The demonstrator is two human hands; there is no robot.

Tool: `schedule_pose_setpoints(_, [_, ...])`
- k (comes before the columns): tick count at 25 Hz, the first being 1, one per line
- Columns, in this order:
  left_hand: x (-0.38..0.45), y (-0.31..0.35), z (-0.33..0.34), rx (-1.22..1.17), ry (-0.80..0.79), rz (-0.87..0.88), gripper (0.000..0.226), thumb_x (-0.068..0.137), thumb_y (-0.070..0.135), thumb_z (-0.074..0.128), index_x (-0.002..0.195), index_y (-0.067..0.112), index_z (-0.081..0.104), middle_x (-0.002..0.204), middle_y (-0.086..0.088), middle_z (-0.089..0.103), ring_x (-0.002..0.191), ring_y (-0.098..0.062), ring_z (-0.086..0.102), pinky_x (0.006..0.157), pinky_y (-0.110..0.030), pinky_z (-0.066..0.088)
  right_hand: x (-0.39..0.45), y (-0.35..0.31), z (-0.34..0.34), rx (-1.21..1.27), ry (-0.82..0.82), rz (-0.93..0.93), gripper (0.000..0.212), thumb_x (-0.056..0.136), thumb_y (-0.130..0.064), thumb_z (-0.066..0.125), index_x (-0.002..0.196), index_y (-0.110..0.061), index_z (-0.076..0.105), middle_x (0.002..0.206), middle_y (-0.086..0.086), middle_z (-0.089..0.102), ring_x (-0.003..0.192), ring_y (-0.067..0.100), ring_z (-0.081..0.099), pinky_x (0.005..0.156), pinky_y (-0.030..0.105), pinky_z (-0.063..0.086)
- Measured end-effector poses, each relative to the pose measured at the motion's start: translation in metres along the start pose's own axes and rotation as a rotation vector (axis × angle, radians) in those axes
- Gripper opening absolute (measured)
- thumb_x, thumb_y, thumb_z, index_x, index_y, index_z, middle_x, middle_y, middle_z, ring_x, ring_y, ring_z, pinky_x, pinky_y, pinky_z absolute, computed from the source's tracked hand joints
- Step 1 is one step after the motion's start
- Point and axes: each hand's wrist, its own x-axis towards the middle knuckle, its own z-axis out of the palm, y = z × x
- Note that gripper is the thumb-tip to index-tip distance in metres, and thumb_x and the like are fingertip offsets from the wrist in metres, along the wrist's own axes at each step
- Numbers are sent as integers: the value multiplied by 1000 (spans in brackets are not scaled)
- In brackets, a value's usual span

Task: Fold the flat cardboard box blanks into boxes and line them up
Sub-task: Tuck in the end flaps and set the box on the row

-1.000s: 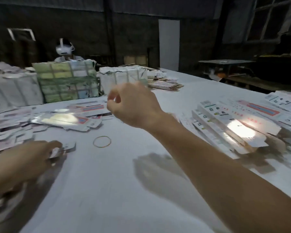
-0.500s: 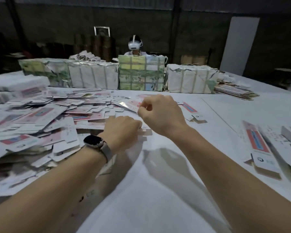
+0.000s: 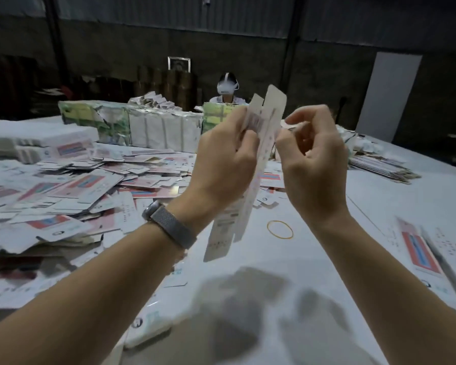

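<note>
I hold one long white box blank (image 3: 263,143) upright in the air at the centre of the head view, its lower end hanging near the table. My left hand (image 3: 221,164), with a watch on its wrist, grips the blank's left edge. My right hand (image 3: 311,164) pinches a flap at the blank's upper right side. A big loose heap of flat blanks (image 3: 63,196) with red and blue print covers the table's left half.
A yellow rubber band (image 3: 279,229) lies on the white table (image 3: 379,201) below my right hand. More blanks (image 3: 419,248) lie at the right edge. Wrapped bundles (image 3: 163,130) line the far side, with a person wearing a headset (image 3: 227,86) behind them.
Both hands reached into the heap, took one blank and lifted it up in front of me. My view swung left from the right side of the table.
</note>
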Motion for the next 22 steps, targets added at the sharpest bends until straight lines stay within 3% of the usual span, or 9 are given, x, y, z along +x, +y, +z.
schedule_pose_setpoints(2, [-3,16,0,-291,-90,-86,20,101,13,42,105,4,59,87,-7,68,71,-20,67,59,-30,56,0,-5,-1,39,-27,27,17,90,-25,58,104,-22,50,76,-6,49,68,10,51,60,27,47])
schedule_pose_setpoints(5, [-12,25,0,-689,-161,-276,23,106,16,40,112,3,58,90,-12,68,73,-17,66,62,-27,55,0,-7,-1,13,-38,76,25,88,-34,57,111,-26,51,98,-10,45,86,7,53,70,27,52])
schedule_pose_setpoints(7, [-16,26,2,-847,-214,-376,31,108,25,36,120,5,56,98,-19,69,80,-25,67,65,-34,56,-1,-6,-1,-7,-42,86,29,87,-36,57,115,-29,54,103,-10,42,91,3,51,75,28,53])
schedule_pose_setpoints(10, [-17,25,2,-1016,-314,-441,47,108,40,30,127,9,59,96,-8,74,83,-21,72,65,-34,57,-3,-6,-1,7,-54,76,32,88,-35,56,120,-37,58,104,-8,43,93,-1,52,80,29,54])
schedule_pose_setpoints(15, [-19,21,-1,-950,-307,-468,63,105,58,22,98,26,76,87,-9,75,77,-24,74,64,-33,58,-6,-2,-2,-43,-89,2,37,91,-35,55,127,-34,63,98,-16,37,95,-6,45,85,30,54])
schedule_pose_setpoints(19, [-19,17,0,-892,-274,-479,67,105,59,20,102,22,76,90,-14,76,78,-27,75,63,-33,58,-7,-2,1,-109,-74,-27,38,91,-36,56,124,-21,67,101,-6,41,95,6,47,81,28,52])
schedule_pose_setpoints(22, [-20,15,2,-893,-253,-490,68,106,57,21,93,21,78,85,-13,76,71,-25,74,59,-32,58,-6,-3,5,-151,-94,-45,34,90,-37,56,116,-18,67,100,-4,47,97,19,55,79,38,53])
